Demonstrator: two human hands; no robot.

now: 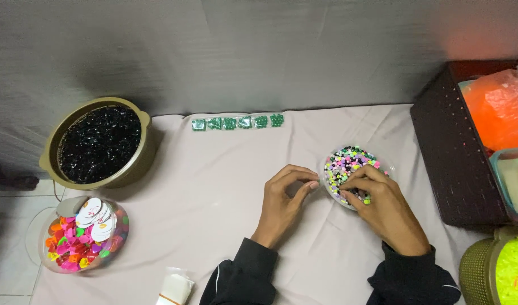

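- While the right hand (383,206) reaches into the clear bowl of mixed beads (349,164), its fingers are pinched narrow over the heap, seemingly on a bead too small to make out.
- The left hand (284,197) rests on the tabletop (213,186) just beside the bowl's rim, fingers curled close, likely steadying it; whether it holds anything, I cannot tell.
- The bowl sits right of centre, within easy reach of both hands.
- Its beads are tiny, round, in pink, yellow, green, black and white.
- A row of green bead squares (237,122) lies well apart, along the far edge.
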